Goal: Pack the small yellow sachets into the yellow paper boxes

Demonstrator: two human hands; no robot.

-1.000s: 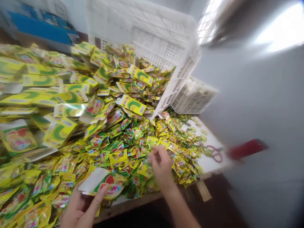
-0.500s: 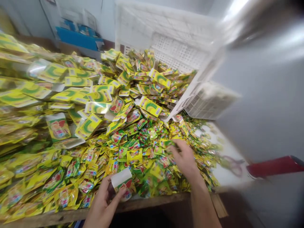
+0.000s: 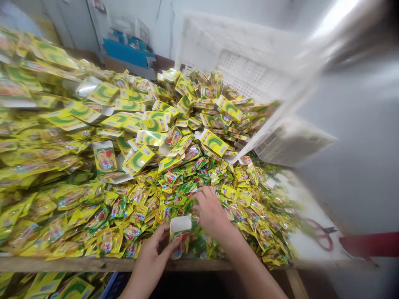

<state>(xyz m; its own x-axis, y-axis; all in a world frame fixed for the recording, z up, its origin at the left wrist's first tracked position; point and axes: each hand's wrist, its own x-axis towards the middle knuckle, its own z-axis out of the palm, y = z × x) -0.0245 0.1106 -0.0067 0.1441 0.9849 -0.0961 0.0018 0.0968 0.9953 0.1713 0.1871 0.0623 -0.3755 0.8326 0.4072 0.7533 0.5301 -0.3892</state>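
My left hand [image 3: 154,255] grips a small printed box [image 3: 180,236] near the front edge of the table, thumb across its face. The box's white flap stands open at the top. To its right, my right hand [image 3: 212,211] reaches over the heap of small foil packets [image 3: 237,207], its fingers bent and drawn together. Whatever the fingertips hold is hidden among the green and yellow packets around them. Just behind lies a pile of yellow and green boxes [image 3: 213,142], several with flaps open.
A white plastic crate [image 3: 249,74] lies tipped over the boxes at the back. Scissors [image 3: 324,236] rest on the white tabletop [image 3: 307,216] at right, beside a red object [image 3: 370,245]. More packages show below the wooden table edge [image 3: 77,263], near a blue rim [image 3: 109,286].
My right hand has moved left over the packets, closer to the box in my left hand. The camera view has shifted left, so the scene appears further right.
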